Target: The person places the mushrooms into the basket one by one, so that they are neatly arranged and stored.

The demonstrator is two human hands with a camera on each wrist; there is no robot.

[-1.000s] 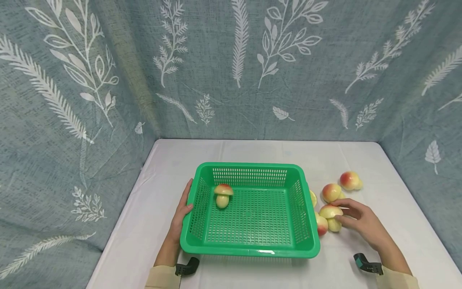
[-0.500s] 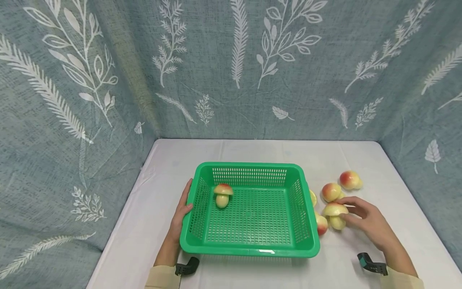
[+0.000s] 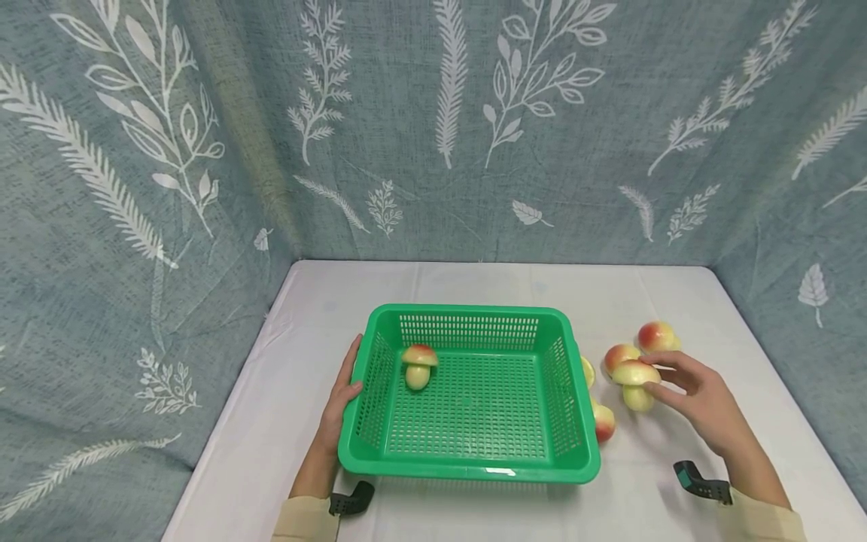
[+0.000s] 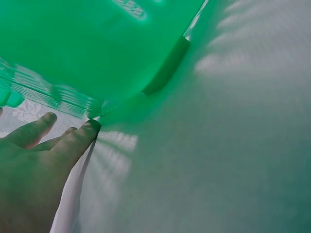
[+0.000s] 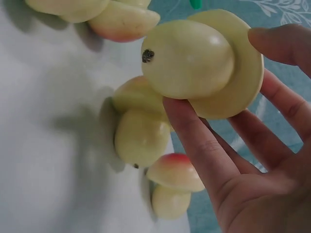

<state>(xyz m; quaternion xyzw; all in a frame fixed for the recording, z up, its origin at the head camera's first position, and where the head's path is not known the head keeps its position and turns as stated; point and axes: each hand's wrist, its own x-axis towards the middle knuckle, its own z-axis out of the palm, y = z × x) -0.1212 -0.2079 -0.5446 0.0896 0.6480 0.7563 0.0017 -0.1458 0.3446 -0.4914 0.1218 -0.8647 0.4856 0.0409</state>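
My right hand (image 3: 701,391) pinches a toy mushroom (image 3: 637,384) with a pale stem and a yellow-red cap. In the right wrist view the held mushroom (image 5: 189,58) is up off the white table, thumb and fingers round its cap. The left hand (image 3: 336,399) rests along the left side of a green plastic basket (image 3: 467,470), its thumb by the rim. In the left wrist view the fingers (image 4: 73,145) lie fairly straight against the basket's outer wall. Inside the basket, toward its left, lies another toy mushroom (image 3: 418,367).
Behind the held mushroom are two more mushrooms (image 3: 621,355) (image 3: 657,336). Beside the basket's right wall lies another red-and-yellow piece (image 3: 604,421), partly hidden by the rim, and a yellow piece (image 3: 588,372). A leaf-patterned curtain (image 3: 406,150) surrounds the table.
The right hand has lifted the mushroom from beside the basket and moved it up and slightly right. The left hand and the basket have stayed put.
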